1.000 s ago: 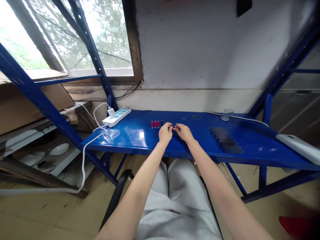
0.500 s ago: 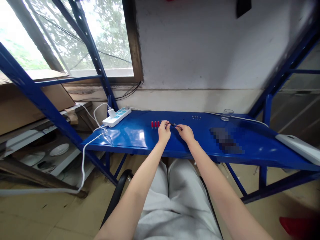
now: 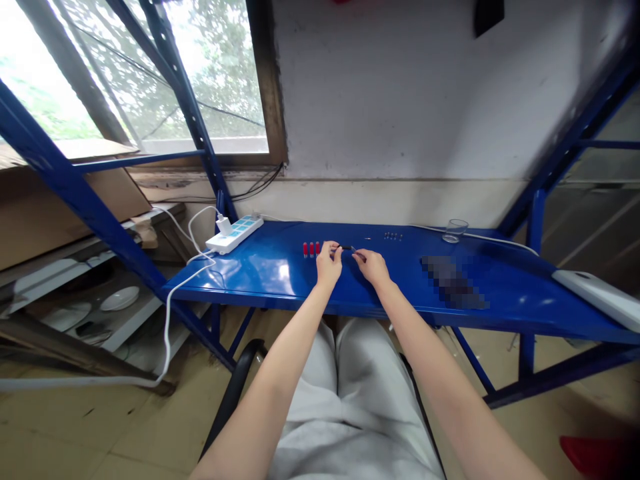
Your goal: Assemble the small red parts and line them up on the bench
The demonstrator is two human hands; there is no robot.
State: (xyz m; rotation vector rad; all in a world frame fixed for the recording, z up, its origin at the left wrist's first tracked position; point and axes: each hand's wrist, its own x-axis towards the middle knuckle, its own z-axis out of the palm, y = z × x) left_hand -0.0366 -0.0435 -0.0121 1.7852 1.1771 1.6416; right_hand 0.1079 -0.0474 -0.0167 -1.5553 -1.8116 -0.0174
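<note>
Both my hands rest on a blue metal table (image 3: 260, 267). My left hand (image 3: 329, 261) and my right hand (image 3: 373, 266) are closed in pinches on the two ends of a small dark thin object (image 3: 347, 249) held between them just above the table. Just left of my left hand stand three small red pieces (image 3: 311, 249) in a row. A cluster of tiny dark parts (image 3: 393, 235) lies farther back, to the right of my hands.
A white power strip (image 3: 235, 233) with a plugged charger and white cable sits at the table's back left. A small glass (image 3: 455, 229) stands back right, a blurred dark patch (image 3: 453, 283) right of my hands, a white flat thing (image 3: 597, 297) at far right. Blue rack posts flank the table.
My hands rose a little and drew apart, and the small dark object now shows stretched between their fingertips. The red pieces have not moved.
</note>
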